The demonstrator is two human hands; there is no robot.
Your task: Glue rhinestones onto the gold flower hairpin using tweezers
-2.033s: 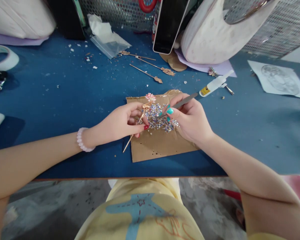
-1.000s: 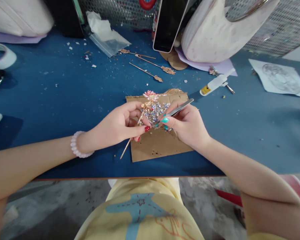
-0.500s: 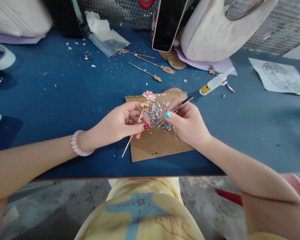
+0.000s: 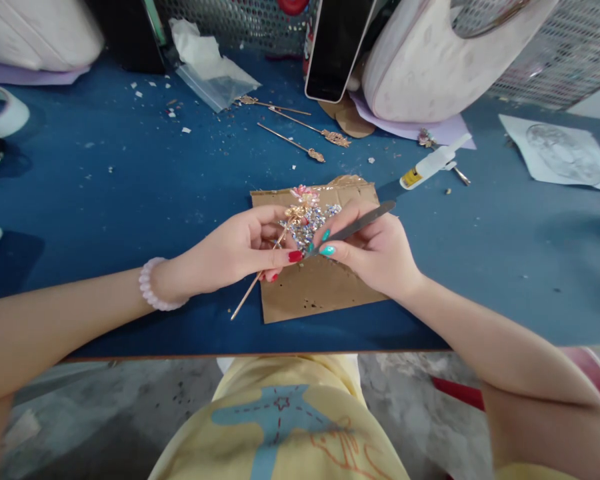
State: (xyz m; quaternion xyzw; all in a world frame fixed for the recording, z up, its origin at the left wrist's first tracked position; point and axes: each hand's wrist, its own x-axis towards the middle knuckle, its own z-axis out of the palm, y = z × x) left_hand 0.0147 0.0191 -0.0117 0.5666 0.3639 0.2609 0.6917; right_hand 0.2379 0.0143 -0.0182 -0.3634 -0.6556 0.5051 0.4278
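Note:
Closed around a gold hairpin point(image 4: 247, 297), my left hand point(image 4: 233, 250) holds it at a slant. The pin's upper end carries gold metalwork and a pink beaded flower point(image 4: 306, 195). In my right hand point(image 4: 385, 253) is a pair of tweezers point(image 4: 363, 223), gripped between thumb and fingers, its tips pointing down-left near my left thumb. Whether the tips pinch anything is too small to tell. Below both hands lies a piece of cardboard point(image 4: 320, 293) bearing a pile of small shiny rhinestones point(image 4: 307, 229), partly hidden by my fingers.
Several gold hairpins point(image 4: 290, 142) lie farther back on the blue table point(image 4: 130, 193). A glue bottle point(image 4: 427, 165) rests right of the cardboard. Behind stand a phone point(image 4: 336, 53) and a pale bag point(image 4: 410, 67). A roll of tape point(image 4: 15, 113) is at left, a printed paper point(image 4: 563, 150) at right.
The hairpin's flower end has shifted slightly right and down, and its lower tip left. The tweezers have turned, showing their broad side, and their tips have moved down-left toward my left thumb.

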